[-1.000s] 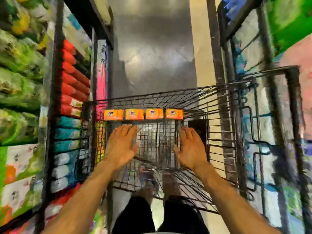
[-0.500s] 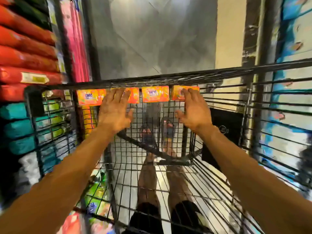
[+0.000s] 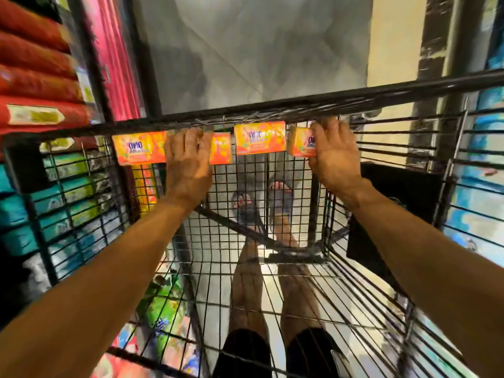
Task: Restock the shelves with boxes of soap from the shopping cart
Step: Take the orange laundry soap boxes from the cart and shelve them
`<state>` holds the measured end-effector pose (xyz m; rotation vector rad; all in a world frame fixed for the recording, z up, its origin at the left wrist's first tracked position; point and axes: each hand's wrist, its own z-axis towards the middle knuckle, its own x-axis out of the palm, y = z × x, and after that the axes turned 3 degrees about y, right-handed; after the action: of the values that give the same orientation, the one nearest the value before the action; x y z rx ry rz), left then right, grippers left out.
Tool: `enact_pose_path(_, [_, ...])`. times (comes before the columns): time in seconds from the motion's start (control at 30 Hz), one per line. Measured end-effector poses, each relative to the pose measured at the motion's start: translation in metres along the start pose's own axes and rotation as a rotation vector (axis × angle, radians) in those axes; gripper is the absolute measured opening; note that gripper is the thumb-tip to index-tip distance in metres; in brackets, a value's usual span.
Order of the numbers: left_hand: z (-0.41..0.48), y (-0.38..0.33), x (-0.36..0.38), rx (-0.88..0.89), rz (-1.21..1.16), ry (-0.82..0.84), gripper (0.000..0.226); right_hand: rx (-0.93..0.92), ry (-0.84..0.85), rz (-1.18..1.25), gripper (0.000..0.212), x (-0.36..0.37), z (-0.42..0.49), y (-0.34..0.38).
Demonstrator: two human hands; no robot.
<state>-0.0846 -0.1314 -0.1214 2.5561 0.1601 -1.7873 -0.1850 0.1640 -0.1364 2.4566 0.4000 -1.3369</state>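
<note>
Both hands are reaching farther forward than a moment ago, closing on the row of four orange soap boxes (image 3: 259, 141) standing against the far wall of the shopping cart (image 3: 354, 95). The left hand (image 3: 188, 165) is curling its fingers (image 3: 188, 137) over the second box (image 3: 221, 152); the right hand (image 3: 331, 156) is gripping the rightmost box (image 3: 300, 143). Red packs (image 3: 35, 85) are lining the shelves (image 3: 143, 64) at left.
</note>
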Motion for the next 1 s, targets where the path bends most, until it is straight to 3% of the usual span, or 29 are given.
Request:
enact_pose_path(0.2, [-0.012,0.007,-0.011,0.110,-0.103,0.064,0.071,-0.033,0.101,0.069,0.072,-0.007,-0.017,0.004])
enact_pose_path(0.37, [-0.040,0.006,-0.051,0.142,-0.290,0.102,0.078,-0.054,0.038,0.206,0.087,-0.038,-0.066,0.012])
enact_pose_path(0.5, [-0.085,0.001,-0.101,-0.056,-0.772,0.184,0.078,-0.064,0.024,0.521,0.089,-0.079,-0.116,0.022])
enact_pose_path(0.63, [-0.137,-0.001,-0.150,-0.180,-1.038,0.190,0.076,-0.072,0.047,0.717,0.092,-0.127,-0.167,0.040])
enact_pose_path(0.73, [-0.184,-0.004,-0.192,-0.280,-1.139,0.221,0.055,-0.069,0.102,0.789,0.096,-0.161,-0.210,0.058])
enact_pose_path(0.83, [-0.225,-0.003,-0.217,-0.305,-1.241,0.186,0.058,-0.021,0.171,1.009,0.087,-0.186,-0.245,0.072])
enact_pose_path(0.93, [-0.271,-0.007,-0.238,-0.370,-1.406,0.131,0.061,-0.035,0.187,1.056,0.060,-0.200,-0.283,0.089])
enact_pose_path(1.0, [-0.304,-0.013,-0.251,-0.416,-1.494,0.027,0.063,-0.055,0.138,1.096,0.054,-0.200,-0.302,0.094])
